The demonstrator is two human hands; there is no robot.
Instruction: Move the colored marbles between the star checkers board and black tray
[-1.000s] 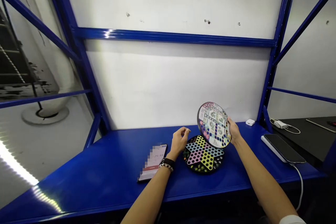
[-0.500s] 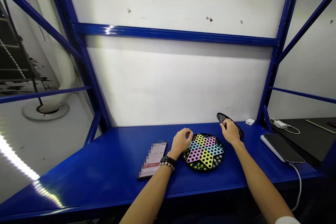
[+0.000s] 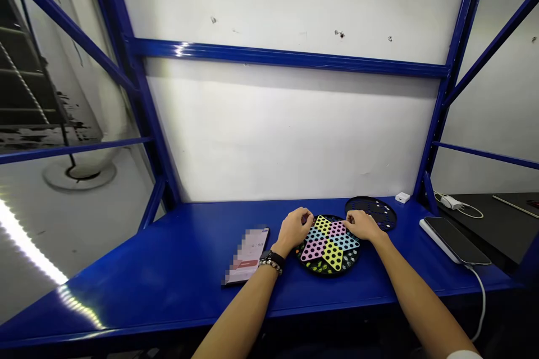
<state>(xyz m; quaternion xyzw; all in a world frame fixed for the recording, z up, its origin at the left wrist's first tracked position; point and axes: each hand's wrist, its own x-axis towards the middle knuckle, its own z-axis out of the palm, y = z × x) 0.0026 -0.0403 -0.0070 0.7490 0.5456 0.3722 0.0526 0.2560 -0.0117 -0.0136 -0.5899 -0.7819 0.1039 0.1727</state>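
Note:
A round Chinese checkers board (image 3: 327, 244) lies on the blue table, with a star of yellow, pink and blue hole fields over a black base. Coloured pieces show in the compartments around the star. At its upper left rim is my left hand (image 3: 293, 228), fingers curled together; whatever they hold is hidden. My right hand (image 3: 362, 225) is at the upper right, its fingertips closed at the pink corner of the star. Behind that hand, a round black lid (image 3: 381, 212) with small light marks lies on the table, partly covered by the hand.
A phone (image 3: 248, 255) with a partly blurred screen lies left of my left forearm. To the right, another phone (image 3: 457, 240) rests on a white block with a cable. A small white adapter (image 3: 402, 197) sits near the back edge. Blue frame posts (image 3: 145, 106) surround the table.
My right hand has let go of the black lid, which was tilted and now lies flat, and has moved left to the board. My left hand stays in about the same place.

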